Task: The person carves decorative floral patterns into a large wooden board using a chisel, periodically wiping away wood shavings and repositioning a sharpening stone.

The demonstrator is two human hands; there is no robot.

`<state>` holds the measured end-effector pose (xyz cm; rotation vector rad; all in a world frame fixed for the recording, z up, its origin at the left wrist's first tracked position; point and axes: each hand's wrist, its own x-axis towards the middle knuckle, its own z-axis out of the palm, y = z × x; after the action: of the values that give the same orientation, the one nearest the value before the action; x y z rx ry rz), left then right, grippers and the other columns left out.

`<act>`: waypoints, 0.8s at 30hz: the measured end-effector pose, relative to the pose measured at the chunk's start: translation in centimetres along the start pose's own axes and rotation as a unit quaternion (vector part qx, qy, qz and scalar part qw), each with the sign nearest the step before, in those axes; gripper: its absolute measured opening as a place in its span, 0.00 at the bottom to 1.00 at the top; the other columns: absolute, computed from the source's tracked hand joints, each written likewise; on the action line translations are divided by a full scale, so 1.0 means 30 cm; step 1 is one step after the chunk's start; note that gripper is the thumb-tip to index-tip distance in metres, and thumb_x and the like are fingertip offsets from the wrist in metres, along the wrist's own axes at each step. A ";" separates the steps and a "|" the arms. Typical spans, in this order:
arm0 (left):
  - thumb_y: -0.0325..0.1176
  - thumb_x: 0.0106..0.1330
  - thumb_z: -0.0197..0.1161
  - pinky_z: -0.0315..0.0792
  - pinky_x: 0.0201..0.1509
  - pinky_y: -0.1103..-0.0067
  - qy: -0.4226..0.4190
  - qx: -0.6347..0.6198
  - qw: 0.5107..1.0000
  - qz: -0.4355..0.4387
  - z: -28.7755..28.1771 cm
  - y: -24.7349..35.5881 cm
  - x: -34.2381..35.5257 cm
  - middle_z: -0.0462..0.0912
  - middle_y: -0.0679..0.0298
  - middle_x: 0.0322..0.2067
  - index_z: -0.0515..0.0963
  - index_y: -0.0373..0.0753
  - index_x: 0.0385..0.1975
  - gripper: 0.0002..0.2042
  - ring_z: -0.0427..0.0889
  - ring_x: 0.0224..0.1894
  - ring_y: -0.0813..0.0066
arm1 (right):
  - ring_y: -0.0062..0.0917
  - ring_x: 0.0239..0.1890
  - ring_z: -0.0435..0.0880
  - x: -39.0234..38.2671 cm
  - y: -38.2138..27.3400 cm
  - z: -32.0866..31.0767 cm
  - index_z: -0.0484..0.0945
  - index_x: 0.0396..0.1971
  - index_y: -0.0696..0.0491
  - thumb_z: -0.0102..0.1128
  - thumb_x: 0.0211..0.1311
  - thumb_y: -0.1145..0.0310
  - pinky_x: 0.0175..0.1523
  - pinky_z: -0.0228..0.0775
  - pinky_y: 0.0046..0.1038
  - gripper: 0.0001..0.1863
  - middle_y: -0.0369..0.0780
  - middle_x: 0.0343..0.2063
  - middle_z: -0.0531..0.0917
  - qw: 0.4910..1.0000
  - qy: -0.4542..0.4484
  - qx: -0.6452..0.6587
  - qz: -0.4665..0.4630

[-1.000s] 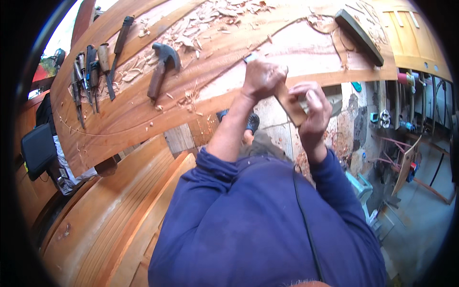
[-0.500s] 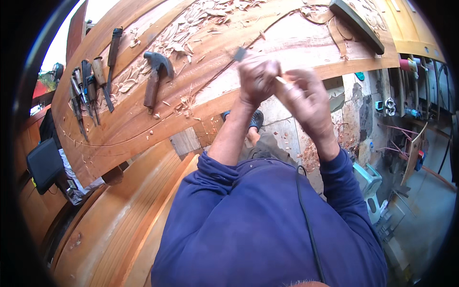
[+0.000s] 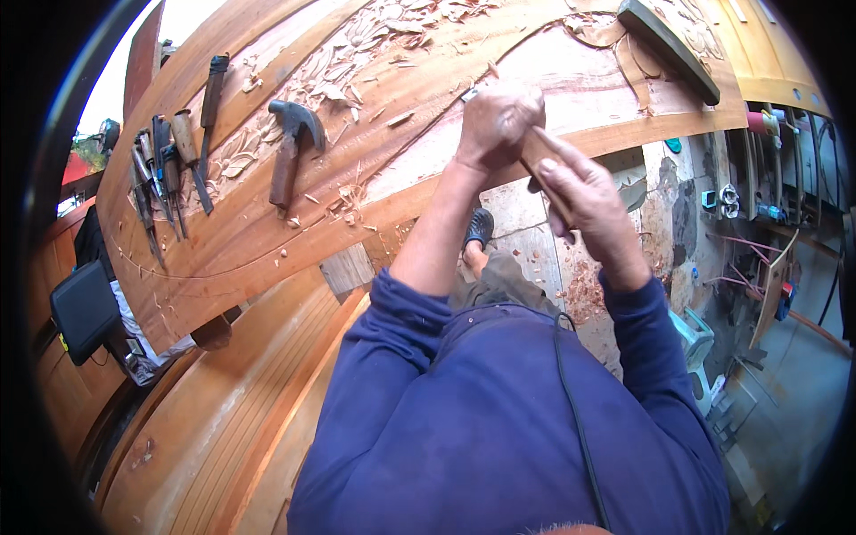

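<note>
Both my hands grip one wood chisel, its wooden handle (image 3: 546,168) slanting toward my body. My left hand (image 3: 501,125) is closed around the front part of the tool, and a bit of metal blade (image 3: 470,93) shows past its knuckles, at the grooved line on the wooden panel (image 3: 374,187). Further back, my right hand (image 3: 590,201) wraps the handle with its thumb along the top. Most of the blade is hidden by my left hand. Pale shavings and partly carved leaf shapes lie across the panel.
A claw hammer (image 3: 285,165) rests on the panel to the left, beside several chisels and gouges (image 3: 169,169). At the far right lies a dark wooden bar (image 3: 667,49). Below the panel's edge are a tiled floor with shavings and a pale green plastic stool (image 3: 694,343).
My right hand has moved down and slightly right along the chisel handle, showing more of it. My left hand has shifted right, and the blade now sits farther right.
</note>
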<state>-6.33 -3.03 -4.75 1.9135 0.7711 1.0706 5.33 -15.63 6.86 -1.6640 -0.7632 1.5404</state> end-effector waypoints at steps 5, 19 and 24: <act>0.43 0.70 0.57 0.74 0.43 0.67 0.048 0.047 0.978 0.196 0.007 0.209 -0.003 0.86 0.61 0.31 0.84 0.41 0.27 0.15 0.84 0.34 0.63 | 0.10 0.18 0.74 -0.106 0.113 -0.095 0.74 0.69 0.58 0.56 0.83 0.62 0.22 0.64 0.17 0.23 0.32 0.24 0.81 0.993 0.028 -0.021 -0.114; 0.43 0.61 0.56 0.70 0.34 0.63 -0.039 -0.004 0.999 0.022 -0.057 0.117 -0.314 0.73 0.60 0.15 0.77 0.44 0.18 0.13 0.76 0.21 0.56 | 0.10 0.22 0.74 -0.215 0.190 0.114 0.68 0.75 0.58 0.52 0.82 0.71 0.27 0.70 0.18 0.25 0.34 0.34 0.83 0.999 -0.037 0.021 0.013; 0.41 0.62 0.54 0.70 0.31 0.63 -0.044 -0.003 0.999 0.020 -0.068 0.144 -0.313 0.74 0.57 0.15 0.74 0.43 0.15 0.15 0.76 0.20 0.54 | 0.08 0.18 0.69 -0.198 0.163 0.141 0.66 0.76 0.59 0.50 0.83 0.71 0.23 0.64 0.17 0.26 0.32 0.29 0.81 0.999 -0.023 0.003 -0.026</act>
<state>-11.88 -11.96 -4.09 1.9646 0.6823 1.0044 0.22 -22.74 6.07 -1.5979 -0.8183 1.5471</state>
